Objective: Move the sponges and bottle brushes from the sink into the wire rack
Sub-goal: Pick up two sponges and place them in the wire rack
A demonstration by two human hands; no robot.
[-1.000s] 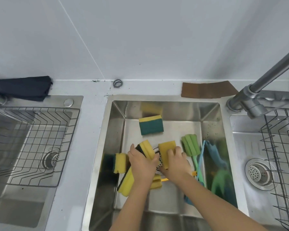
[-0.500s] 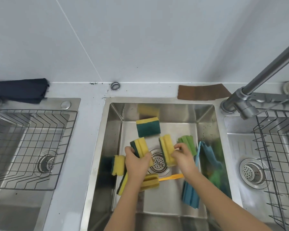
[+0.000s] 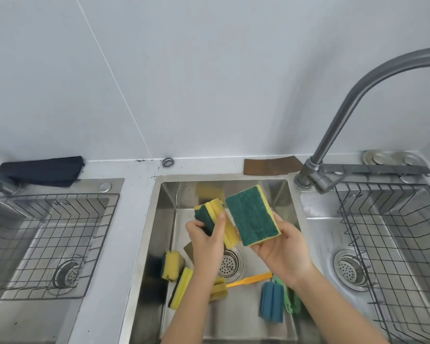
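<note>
I am gripping a sponge in each hand, left [image 3: 207, 240] and right [image 3: 284, 247], above the sink [image 3: 164, 219]; more sponges [image 3: 173, 265] and brushes [image 3: 272, 302] are lying below, racks [image 3: 47, 234] flanking the sink.

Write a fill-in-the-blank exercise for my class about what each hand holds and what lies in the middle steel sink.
1. The right hand holds a flat yellow sponge whose scouring face is ____.
2. The left hand grips ____ yellow-and-green sponges together.
3. The handle of the brush lying beside the round metal drain is ____.
4. The blue ribbed brush head lies in the ____ steel sink.

Missing words: green; two; orange; middle
</note>
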